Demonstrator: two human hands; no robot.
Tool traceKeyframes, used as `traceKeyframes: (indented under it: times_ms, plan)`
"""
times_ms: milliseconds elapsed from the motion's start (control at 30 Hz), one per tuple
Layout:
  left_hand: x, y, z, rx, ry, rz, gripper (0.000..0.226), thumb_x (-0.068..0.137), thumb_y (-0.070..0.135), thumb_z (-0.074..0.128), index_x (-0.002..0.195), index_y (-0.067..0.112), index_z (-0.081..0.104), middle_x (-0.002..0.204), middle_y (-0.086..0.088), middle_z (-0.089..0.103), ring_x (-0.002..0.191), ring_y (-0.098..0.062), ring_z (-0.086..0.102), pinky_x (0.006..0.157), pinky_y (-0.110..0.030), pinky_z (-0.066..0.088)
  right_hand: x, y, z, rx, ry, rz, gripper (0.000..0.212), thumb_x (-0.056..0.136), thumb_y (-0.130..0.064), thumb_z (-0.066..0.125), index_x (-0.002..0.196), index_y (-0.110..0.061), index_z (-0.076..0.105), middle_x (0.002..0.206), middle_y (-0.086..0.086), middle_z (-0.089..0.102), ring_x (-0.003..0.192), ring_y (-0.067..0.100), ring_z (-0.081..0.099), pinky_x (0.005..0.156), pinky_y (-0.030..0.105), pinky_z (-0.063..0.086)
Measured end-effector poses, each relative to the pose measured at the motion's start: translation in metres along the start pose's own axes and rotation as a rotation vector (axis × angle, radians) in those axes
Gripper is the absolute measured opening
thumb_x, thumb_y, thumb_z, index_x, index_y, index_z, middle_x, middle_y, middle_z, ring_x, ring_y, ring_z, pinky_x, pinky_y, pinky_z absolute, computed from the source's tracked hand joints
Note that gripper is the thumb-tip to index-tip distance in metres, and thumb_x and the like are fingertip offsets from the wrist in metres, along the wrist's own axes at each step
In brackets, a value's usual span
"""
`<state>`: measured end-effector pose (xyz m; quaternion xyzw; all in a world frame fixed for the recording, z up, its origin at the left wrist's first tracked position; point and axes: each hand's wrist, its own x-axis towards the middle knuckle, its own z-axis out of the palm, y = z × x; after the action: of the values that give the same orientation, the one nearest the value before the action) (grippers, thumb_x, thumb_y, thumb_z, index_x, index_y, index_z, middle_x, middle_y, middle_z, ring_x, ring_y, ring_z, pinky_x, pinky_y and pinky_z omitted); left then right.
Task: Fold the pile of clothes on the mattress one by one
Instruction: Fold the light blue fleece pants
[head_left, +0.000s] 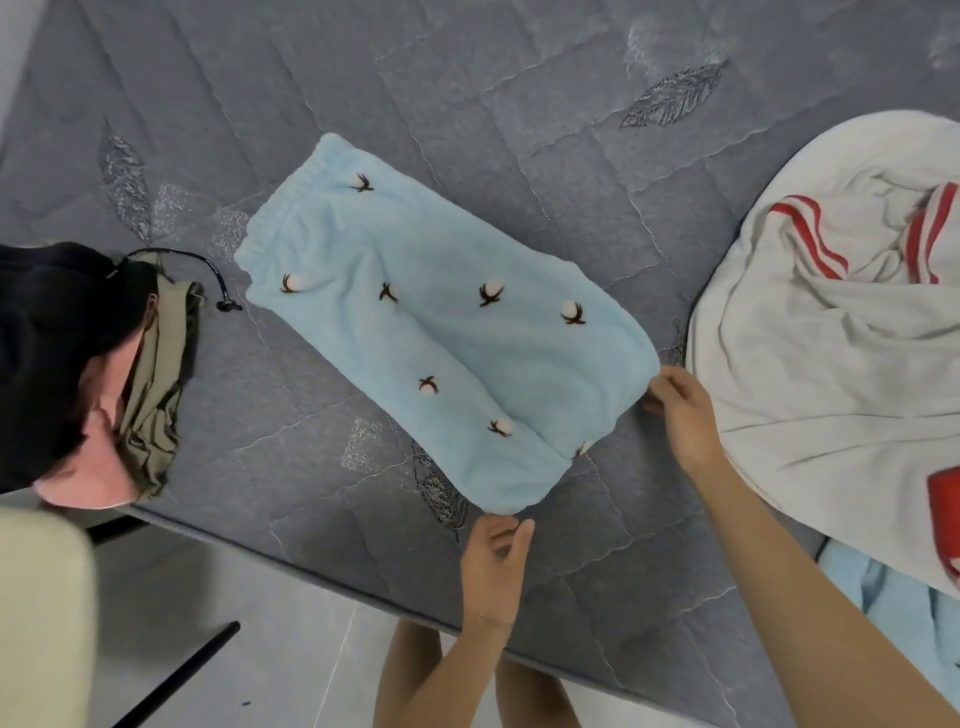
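Note:
Light blue fleece pants (426, 322) with small cotton-flower prints lie flat on the grey quilted mattress (519, 104), elastic waistband at the far left, folded end toward me. My left hand (496, 558) pinches the near corner of that folded end. My right hand (683, 415) pinches the right corner of the same end. To the right lies the pile: a white garment with red stripes (841, 343) over a light blue piece (893, 603).
A stack of folded clothes sits at the left edge: black (57, 353), olive with a drawstring (161, 384), pink (98, 473). The mattress edge runs diagonally in front of me, with tiled floor (291, 644) and a cream cushion (41, 613) below it.

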<state>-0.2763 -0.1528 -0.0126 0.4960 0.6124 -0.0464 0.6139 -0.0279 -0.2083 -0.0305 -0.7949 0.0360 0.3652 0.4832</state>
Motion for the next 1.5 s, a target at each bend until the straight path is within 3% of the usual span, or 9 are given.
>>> traceKeyframes:
  times_ms: [233, 433, 567, 733, 833, 1000, 1133, 1333, 1500]
  plan:
    - [0.016, 0.017, 0.013, -0.168, 0.118, -0.045, 0.005, 0.088, 0.006, 0.065, 0.092, 0.006, 0.069, 0.09, -0.005, 0.071, 0.088, -0.014, 0.066, 0.083, -0.024, 0.053, -0.003, 0.003, 0.005, -0.116, 0.09, -0.116, 0.025, 0.092, -0.021, 0.06, 0.078, 0.0, 0.059, 0.073, 0.008, 0.054, 0.068, 0.012, 0.046, 0.069, 0.029, 0.039]
    - [0.005, 0.011, -0.004, -0.038, 0.108, 0.123, 0.017, 0.089, 0.007, 0.065, 0.077, 0.019, 0.065, 0.073, 0.01, 0.07, 0.075, -0.001, 0.067, 0.069, -0.005, 0.047, 0.002, -0.014, 0.011, -0.075, 0.164, -0.15, 0.02, 0.092, -0.015, 0.06, 0.074, -0.004, 0.057, 0.069, 0.004, 0.052, 0.063, 0.009, 0.042, 0.056, 0.012, 0.036]
    - [0.001, 0.012, -0.01, 0.043, 0.071, 0.224, 0.017, 0.091, 0.009, 0.063, 0.081, 0.023, 0.066, 0.075, 0.016, 0.071, 0.076, 0.002, 0.065, 0.069, -0.006, 0.047, 0.007, -0.017, 0.006, 0.012, 0.187, -0.116, 0.023, 0.095, -0.012, 0.054, 0.081, 0.005, 0.056, 0.073, 0.011, 0.049, 0.069, 0.019, 0.043, 0.067, 0.028, 0.038]
    - [0.017, 0.009, -0.031, 0.286, 0.026, 0.424, 0.01, 0.094, 0.012, 0.058, 0.09, 0.018, 0.066, 0.076, 0.019, 0.064, 0.07, 0.003, 0.058, 0.064, -0.009, 0.044, 0.02, -0.041, -0.011, 0.022, 0.226, -0.21, 0.022, 0.092, -0.004, 0.046, 0.076, -0.011, 0.06, 0.067, 0.003, 0.057, 0.064, 0.017, 0.049, 0.062, 0.03, 0.041]
    - [0.024, 0.009, -0.025, 0.287, -0.011, 0.344, 0.02, 0.096, 0.009, 0.053, 0.078, 0.015, 0.059, 0.06, 0.017, 0.053, 0.056, 0.002, 0.041, 0.06, -0.012, 0.035, 0.021, -0.043, -0.01, 0.021, 0.156, -0.192, 0.029, 0.095, -0.001, 0.041, 0.082, -0.018, 0.061, 0.075, 0.002, 0.061, 0.069, 0.015, 0.055, 0.066, 0.028, 0.051]
    - [0.007, 0.011, 0.008, 0.014, -0.046, 0.13, 0.015, 0.089, 0.009, 0.063, 0.095, 0.021, 0.056, 0.091, 0.003, 0.064, 0.078, -0.001, 0.061, 0.076, -0.019, 0.048, 0.022, -0.038, -0.005, 0.056, 0.03, -0.067, 0.022, 0.094, -0.006, 0.042, 0.085, -0.02, 0.057, 0.082, -0.002, 0.059, 0.081, 0.018, 0.056, 0.079, 0.038, 0.05]
    - [0.011, 0.028, 0.021, -0.195, 0.171, -0.031, 0.023, 0.086, 0.03, 0.07, 0.088, 0.012, 0.055, 0.081, -0.006, 0.062, 0.069, -0.018, 0.065, 0.072, -0.039, 0.054, 0.02, -0.035, -0.005, -0.162, 0.015, -0.172, 0.019, 0.089, -0.039, 0.063, 0.089, -0.023, 0.055, 0.083, -0.013, 0.055, 0.071, 0.0, 0.051, 0.066, 0.013, 0.044]
    - [0.016, 0.02, 0.016, -0.008, 0.143, 0.053, 0.013, 0.092, 0.013, 0.061, 0.08, 0.017, 0.062, 0.077, 0.0, 0.07, 0.061, -0.008, 0.068, 0.069, -0.035, 0.056, 0.034, -0.064, -0.01, -0.145, 0.229, -0.399, 0.016, 0.094, -0.012, 0.054, 0.078, -0.008, 0.054, 0.065, -0.008, 0.045, 0.056, -0.004, 0.04, 0.056, 0.01, 0.033]
    - [0.033, 0.018, 0.02, -0.067, 0.052, -0.098, 0.021, 0.098, 0.004, 0.047, 0.083, 0.014, 0.058, 0.08, 0.003, 0.067, 0.059, -0.015, 0.068, 0.067, -0.034, 0.055, 0.038, -0.059, -0.004, -0.209, 0.225, -0.276, 0.022, 0.097, -0.005, 0.043, 0.1, -0.001, 0.064, 0.088, 0.002, 0.058, 0.078, 0.008, 0.048, 0.066, 0.014, 0.033]
